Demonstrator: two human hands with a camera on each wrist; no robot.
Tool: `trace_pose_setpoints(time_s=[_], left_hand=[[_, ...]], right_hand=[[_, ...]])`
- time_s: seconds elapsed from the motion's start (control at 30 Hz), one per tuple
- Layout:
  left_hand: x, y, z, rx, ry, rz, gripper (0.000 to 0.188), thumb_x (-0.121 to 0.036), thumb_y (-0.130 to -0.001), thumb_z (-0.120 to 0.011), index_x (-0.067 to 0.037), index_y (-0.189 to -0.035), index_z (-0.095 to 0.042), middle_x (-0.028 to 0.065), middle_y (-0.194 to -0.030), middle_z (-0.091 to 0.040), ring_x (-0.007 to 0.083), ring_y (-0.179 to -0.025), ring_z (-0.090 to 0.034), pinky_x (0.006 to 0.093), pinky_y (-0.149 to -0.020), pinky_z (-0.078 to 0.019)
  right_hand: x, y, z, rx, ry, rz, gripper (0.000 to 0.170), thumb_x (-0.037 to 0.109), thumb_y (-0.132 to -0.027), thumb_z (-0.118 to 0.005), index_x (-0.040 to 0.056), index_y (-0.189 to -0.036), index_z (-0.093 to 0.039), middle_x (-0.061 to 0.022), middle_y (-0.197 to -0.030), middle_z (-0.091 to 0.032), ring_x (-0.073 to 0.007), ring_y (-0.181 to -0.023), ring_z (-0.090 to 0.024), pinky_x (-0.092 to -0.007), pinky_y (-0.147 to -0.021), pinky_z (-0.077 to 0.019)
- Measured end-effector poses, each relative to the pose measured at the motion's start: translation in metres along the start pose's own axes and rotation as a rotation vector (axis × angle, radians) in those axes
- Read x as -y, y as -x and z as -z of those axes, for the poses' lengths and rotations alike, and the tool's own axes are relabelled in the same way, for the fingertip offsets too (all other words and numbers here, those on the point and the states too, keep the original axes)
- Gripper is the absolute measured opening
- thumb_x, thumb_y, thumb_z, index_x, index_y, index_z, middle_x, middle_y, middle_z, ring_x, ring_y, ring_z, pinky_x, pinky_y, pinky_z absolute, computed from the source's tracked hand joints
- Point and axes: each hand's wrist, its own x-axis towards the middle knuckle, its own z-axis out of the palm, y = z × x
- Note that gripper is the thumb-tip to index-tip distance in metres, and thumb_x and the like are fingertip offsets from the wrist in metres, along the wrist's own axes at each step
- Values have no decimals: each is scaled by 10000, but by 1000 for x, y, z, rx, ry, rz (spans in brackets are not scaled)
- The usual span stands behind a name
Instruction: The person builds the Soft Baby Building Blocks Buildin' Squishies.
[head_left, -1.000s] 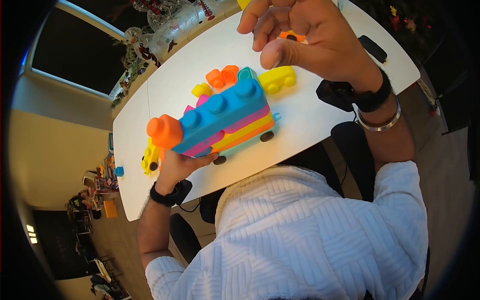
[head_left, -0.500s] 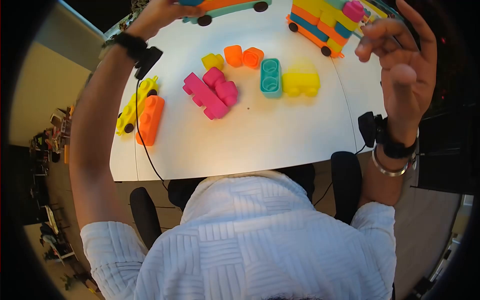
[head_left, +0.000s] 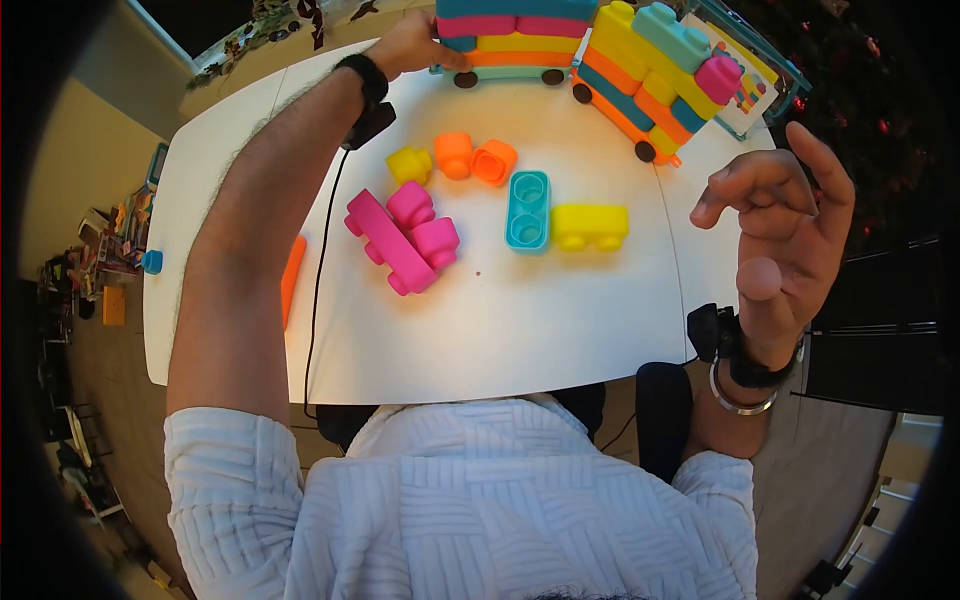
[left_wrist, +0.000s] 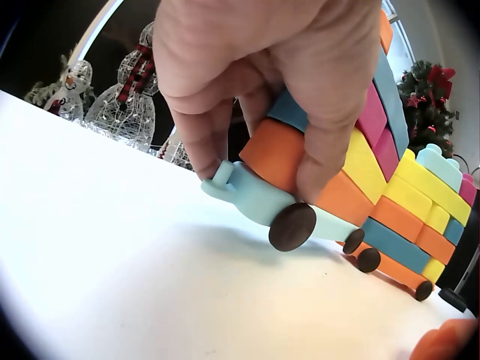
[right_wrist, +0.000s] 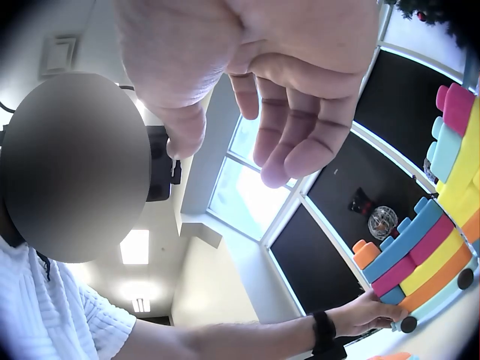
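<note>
My left hand (head_left: 405, 45) grips the end of a wheeled block wagon (head_left: 515, 45) at the far side of the table. In the left wrist view, the fingers straddle the wagon's pale teal base (left_wrist: 255, 196) and lowest orange block, wheels right at the tabletop. Layers of orange, yellow, pink and blue blocks rise above that base; an orange block (right_wrist: 367, 253) tops one end. Just to its right stands a second wagon (head_left: 640, 90), on an orange base, the two nearly end to end. My right hand (head_left: 785, 225) is raised at the right, fingers loosely bent, holding nothing.
Loose blocks lie mid-table: joined pink blocks (head_left: 400, 240), a small yellow one (head_left: 408, 165), two orange ones, a teal one (head_left: 528, 212) and a longer yellow one (head_left: 590, 227). An orange block (head_left: 292, 282) shows partly behind the left forearm. A picture sheet (head_left: 755, 90) stands behind the second wagon.
My left hand has carried the block wagon from close in front of the body to the far side, then rightward beside the second wagon. The right hand has moved back from above the table.
</note>
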Motion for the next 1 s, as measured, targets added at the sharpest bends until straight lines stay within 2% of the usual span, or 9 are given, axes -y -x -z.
trace_pose_setpoints(time_s=[0.23,0.33,0.47,0.6,0.67,0.8,0.83,0.93,1.0], left_hand=[[-8,6,-1,157,41,95,591,-128,-738,-974,-58,-1270,-726,68,-1153,-761,222,-1060,-726,381,-937,-604],[-6,18,3,172,68,102,758,-95,-747,-971,-86,-1420,-623,96,-1313,-715,281,-1233,-693,442,-1041,-592],[-7,41,10,159,39,71,795,-87,-746,-976,-94,-1445,-599,101,-1338,-698,286,-1256,-678,449,-1047,-588],[-13,60,12,162,30,135,798,-96,-744,-985,-94,-1442,-599,103,-1334,-696,286,-1257,-676,455,-1055,-586],[-11,63,14,190,45,161,811,-106,-752,-983,-91,-1463,-592,95,-1330,-697,266,-1225,-689,442,-1029,-599],[-18,81,29,223,57,126,844,-107,-783,-946,-96,-1530,-556,68,-1380,-685,205,-1177,-697,379,-950,-605],[-27,89,36,186,52,121,821,-133,-804,-927,-102,-1536,-558,68,-1446,-657,207,-1163,-703,348,-953,-587],[-51,124,60,37,28,126,790,-177,-847,-914,-110,-1547,-553,91,-1509,-617,239,-1206,-696,362,-1015,-571],[-76,162,82,-57,26,9,725,-223,-911,-884,-110,-1545,-553,115,-1545,-590,281,-1266,-678,400,-1076,-552]], right_hand=[[2,-1,-9,16,-13,-28,1036,516,-912,-860,-26,-1611,-321,-179,-1165,-691,-220,-910,-706,-367,-872,-581],[3,-1,-8,36,-10,-19,1013,488,-919,-865,-26,-1609,-330,-177,-1166,-692,-219,-911,-707,-366,-880,-583],[5,-2,-9,42,7,-4,976,443,-919,-876,-28,-1597,-354,-176,-1175,-696,-214,-925,-714,-363,-895,-586],[4,-3,-7,50,0,52,950,408,-921,-882,-22,-1592,-367,-177,-1180,-699,-212,-940,-719,-365,-911,-587],[1,-3,-6,89,-93,116,911,176,-843,-952,8,-1556,-410,-169,-1172,-725,-180,-944,-720,-311,-873,-588],[11,-3,-12,116,-32,147,872,164,-851,-948,18,-1538,-431,-149,-1150,-721,-171,-962,-706,-307,-868,-581],[13,-3,-12,111,-30,170,872,164,-851,-948,18,-1538,-431,-149,-1150,-721,-171,-962,-706,-307,-868,-581],[17,-1,-15,115,-12,141,822,180,-868,-936,20,-1519,-460,-135,-1132,-719,-161,-935,-694,-298,-864,-568],[18,0,-16,109,-24,145,812,182,-871,-933,20,-1515,-466,-134,-1131,-720,-159,-931,-693,-295,-863,-566]])
